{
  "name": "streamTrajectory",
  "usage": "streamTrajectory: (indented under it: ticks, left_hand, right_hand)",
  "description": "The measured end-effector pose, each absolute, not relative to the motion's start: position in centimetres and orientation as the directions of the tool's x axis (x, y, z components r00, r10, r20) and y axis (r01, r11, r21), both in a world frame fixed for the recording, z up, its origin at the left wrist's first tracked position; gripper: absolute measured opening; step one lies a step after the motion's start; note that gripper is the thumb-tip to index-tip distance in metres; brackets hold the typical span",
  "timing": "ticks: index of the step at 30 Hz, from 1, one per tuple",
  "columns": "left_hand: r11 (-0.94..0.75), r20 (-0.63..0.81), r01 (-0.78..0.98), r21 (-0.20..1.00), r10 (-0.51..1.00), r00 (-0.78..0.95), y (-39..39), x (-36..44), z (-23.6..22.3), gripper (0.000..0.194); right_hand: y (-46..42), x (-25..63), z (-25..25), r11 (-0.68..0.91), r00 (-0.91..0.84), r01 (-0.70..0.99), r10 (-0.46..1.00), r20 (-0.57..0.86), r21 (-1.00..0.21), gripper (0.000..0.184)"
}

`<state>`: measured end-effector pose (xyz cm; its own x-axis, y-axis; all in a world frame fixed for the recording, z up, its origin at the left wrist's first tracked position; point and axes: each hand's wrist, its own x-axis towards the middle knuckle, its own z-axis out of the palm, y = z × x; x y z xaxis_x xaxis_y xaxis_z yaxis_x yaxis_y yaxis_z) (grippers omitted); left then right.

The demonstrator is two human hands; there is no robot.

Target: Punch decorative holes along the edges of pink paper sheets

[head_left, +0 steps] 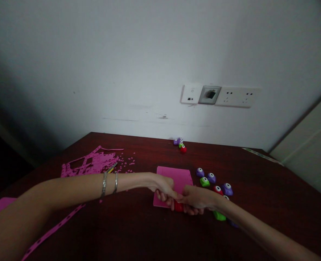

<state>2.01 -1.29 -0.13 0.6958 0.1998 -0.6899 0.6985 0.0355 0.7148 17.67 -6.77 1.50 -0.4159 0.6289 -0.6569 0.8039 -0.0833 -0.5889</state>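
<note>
My left hand [164, 186] and my right hand [198, 197] meet at the front edge of a pink sheet of paper [173, 174]. Between them a red craft punch [178, 207] shows at that edge, with the fingers of both hands closed around it and the thumbs together on top. My fingers hide most of the punch, and my left hand also covers part of the sheet. Just right of the paper are more small punches with white round buttons: a purple one [200, 172], a green one [204, 181] and a red one [218, 190], among several others.
Punched pink scraps [91, 163] and tiny cut-outs lie left, beside yellow-handled scissors [111, 168]. A punched strip [57, 226] runs under my left forearm. Further punches [183, 149] stand by the wall. Wall sockets [235, 97] are above the dark wooden table [138, 235].
</note>
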Motion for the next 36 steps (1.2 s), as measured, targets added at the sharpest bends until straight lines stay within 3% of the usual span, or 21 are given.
streamTrajectory:
  ticks: [9,14,18,27,31,36]
  left_hand:
    - [-0.092,-0.65,0.721,0.686,0.366,0.666,-2.3,1.9,0.4,0.051]
    - [-0.422,-0.341,0.589,0.689,0.529,0.777,-1.7,1.3,1.7,0.042]
    - [-0.513,-0.084,0.489,0.706,0.625,0.776,0.2,0.3,2.3,0.031]
    - [-0.557,-0.147,0.607,0.567,0.656,0.74,0.9,0.2,-1.2,0.028]
    - [-0.543,-0.158,0.609,0.578,0.658,0.737,0.9,0.4,-1.6,0.026]
    - [-0.529,-0.14,0.595,0.605,0.665,0.734,1.0,0.2,-2.0,0.025]
  right_hand:
    - [-7.3,17.8,1.4,-0.078,-0.4,0.805,0.661,-0.635,-0.588,0.046]
    - [-7.7,18.1,0.3,-0.069,-0.389,0.783,0.721,-0.574,-0.618,0.048]
    - [-8.0,18.3,-0.1,0.001,-0.375,0.774,0.806,-0.458,-0.633,0.044]
    - [-9.5,17.6,0.6,0.176,-0.252,0.866,0.962,-0.106,-0.468,0.038]
    - [-11.1,16.9,0.5,0.172,-0.195,0.924,0.98,-0.032,-0.342,0.043]
    - [-12.2,16.1,-0.3,0.17,-0.184,0.956,0.982,-0.036,-0.24,0.036]
